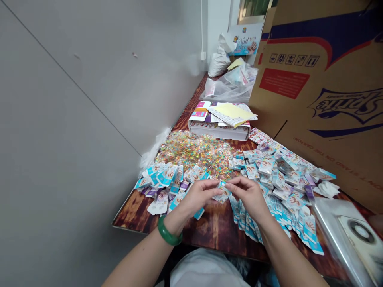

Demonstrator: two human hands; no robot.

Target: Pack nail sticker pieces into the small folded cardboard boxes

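Between my two hands, just above the wooden table (217, 235), is a small blue-and-white printed card box (222, 194). My left hand (206, 192), below a green bangle (169, 233), pinches its left side. Fingers of my right hand (245, 193) are closed on its upper right corner. To the left lies a loose heap of similar small boxes (167, 175). Beyond my hands spreads a pile of small clear packets with bright coloured pieces (200, 151). On the right are more small boxes (266, 165) and overlapping rows of flat blue-and-white cards (278, 211).
A large cardboard carton (299, 111) stands along the right side. Behind the packets sits a white box (220, 129) topped with a yellow sheet (233, 112). Plastic bags (233, 85) lie farther back. A grey wall (89, 119) borders the left; a phone (359, 235) rests at the right.
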